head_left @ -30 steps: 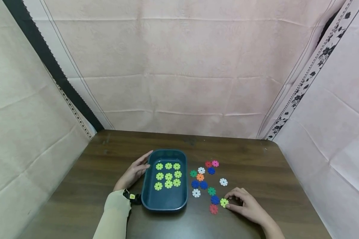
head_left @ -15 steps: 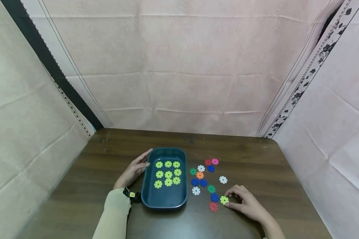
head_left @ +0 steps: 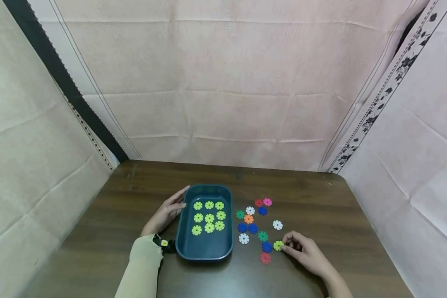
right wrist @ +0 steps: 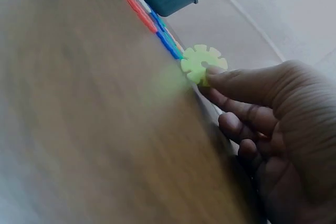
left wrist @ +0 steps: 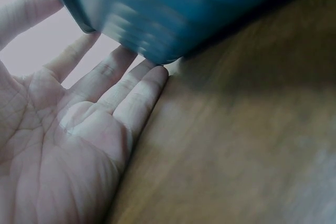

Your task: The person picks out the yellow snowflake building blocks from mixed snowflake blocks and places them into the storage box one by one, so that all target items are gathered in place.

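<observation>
My right hand (head_left: 306, 252) pinches a yellow-green notched plastic disc (right wrist: 197, 62) between thumb and forefinger. In the right wrist view the disc stands tilted up from the table, its other fingers loosely curled beneath. A dark teal tray (head_left: 205, 250) holds several discs of the same yellow-green (head_left: 209, 217), laid out in rows. My left hand (head_left: 166, 215) rests against the tray's left side. Its fingers (left wrist: 139, 98) look straight and touch the tray's outer wall in the left wrist view.
Loose discs lie between the tray and my right hand, among them a blue disc (head_left: 267, 247), a red disc (head_left: 265, 258), an orange disc (head_left: 248, 219) and a white disc (head_left: 277, 224). Pale cloth (head_left: 223, 82) hangs behind the brown wooden table (head_left: 305, 194).
The yellow-green disc at my right hand now appears tilted where it looked flat before, with finger and thumb closer together. My left hand and the tray stay in place.
</observation>
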Action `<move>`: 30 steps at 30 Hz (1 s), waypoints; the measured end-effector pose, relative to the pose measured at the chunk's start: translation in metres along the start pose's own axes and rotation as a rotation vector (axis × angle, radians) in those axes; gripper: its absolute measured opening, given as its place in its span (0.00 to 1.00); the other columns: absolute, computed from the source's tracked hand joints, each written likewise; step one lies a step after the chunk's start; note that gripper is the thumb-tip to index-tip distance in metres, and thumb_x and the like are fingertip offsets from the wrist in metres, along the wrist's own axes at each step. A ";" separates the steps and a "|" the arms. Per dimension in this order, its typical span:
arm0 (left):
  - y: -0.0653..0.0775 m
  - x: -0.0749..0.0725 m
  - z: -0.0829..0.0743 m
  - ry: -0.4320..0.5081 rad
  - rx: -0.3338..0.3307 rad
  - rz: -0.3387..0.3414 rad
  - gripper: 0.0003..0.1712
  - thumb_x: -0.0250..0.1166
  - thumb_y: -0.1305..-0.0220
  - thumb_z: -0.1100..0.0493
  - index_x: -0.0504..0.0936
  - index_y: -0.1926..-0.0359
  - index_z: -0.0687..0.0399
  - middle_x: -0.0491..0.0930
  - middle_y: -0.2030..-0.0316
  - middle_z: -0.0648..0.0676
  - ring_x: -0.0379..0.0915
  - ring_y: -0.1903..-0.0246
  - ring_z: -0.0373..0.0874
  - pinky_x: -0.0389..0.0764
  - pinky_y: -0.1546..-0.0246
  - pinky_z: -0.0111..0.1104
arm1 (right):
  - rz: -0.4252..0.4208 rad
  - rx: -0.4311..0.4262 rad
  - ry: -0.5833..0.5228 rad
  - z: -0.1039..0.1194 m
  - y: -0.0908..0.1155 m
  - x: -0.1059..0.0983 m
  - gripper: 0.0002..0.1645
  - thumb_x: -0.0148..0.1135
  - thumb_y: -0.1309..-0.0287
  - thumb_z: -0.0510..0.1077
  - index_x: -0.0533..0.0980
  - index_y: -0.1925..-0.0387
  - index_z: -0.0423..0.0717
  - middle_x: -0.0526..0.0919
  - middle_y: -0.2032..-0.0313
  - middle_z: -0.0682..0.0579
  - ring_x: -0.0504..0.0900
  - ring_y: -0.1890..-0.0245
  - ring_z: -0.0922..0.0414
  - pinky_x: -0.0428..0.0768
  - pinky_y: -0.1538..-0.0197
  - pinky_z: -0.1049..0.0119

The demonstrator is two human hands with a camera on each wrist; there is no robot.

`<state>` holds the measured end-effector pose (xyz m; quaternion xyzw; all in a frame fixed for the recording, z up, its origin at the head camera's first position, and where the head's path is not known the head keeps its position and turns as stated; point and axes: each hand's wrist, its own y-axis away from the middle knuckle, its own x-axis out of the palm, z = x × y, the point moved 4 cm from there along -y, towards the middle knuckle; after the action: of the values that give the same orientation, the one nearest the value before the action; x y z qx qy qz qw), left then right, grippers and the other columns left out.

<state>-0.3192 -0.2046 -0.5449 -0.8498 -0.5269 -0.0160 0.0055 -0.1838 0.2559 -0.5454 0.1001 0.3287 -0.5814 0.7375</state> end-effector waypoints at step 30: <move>0.003 0.002 -0.003 0.041 -0.004 -0.003 0.34 0.56 0.26 0.60 0.61 0.23 0.36 0.53 0.23 0.51 0.52 0.26 0.51 0.66 0.32 0.42 | 0.260 -0.486 -0.197 0.134 -0.112 0.085 0.05 0.65 0.33 0.42 0.80 0.57 0.53 0.85 0.61 0.61 0.84 0.60 0.64 0.84 0.56 0.63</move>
<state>-0.3159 -0.2037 -0.5417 -0.8485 -0.5278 -0.0345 0.0145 -0.2288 0.0837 -0.4678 -0.0950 0.3695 -0.3931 0.8366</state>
